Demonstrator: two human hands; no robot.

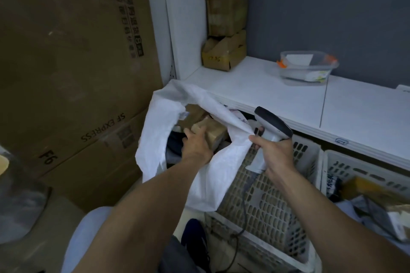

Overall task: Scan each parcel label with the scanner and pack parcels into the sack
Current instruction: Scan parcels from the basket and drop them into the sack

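Observation:
A white woven sack (159, 122) stands open below the shelf edge, with several brown parcels inside. My left hand (196, 144) reaches into its mouth and grips a brown cardboard parcel (213, 132) near the top of the pile. My right hand (275, 153) holds the grey and white handheld scanner (271, 125) by its handle and also pinches the sack's right rim, holding the mouth open. The scanner's cable hangs down past the crate.
A white shelf (277, 93) carries two stacked small cardboard boxes (225, 29) and a clear plastic tub (308, 66). White perforated crates (266, 201) stand under it; the right crate (366, 175) holds more parcels. Large cardboard cartons (73, 73) fill the left.

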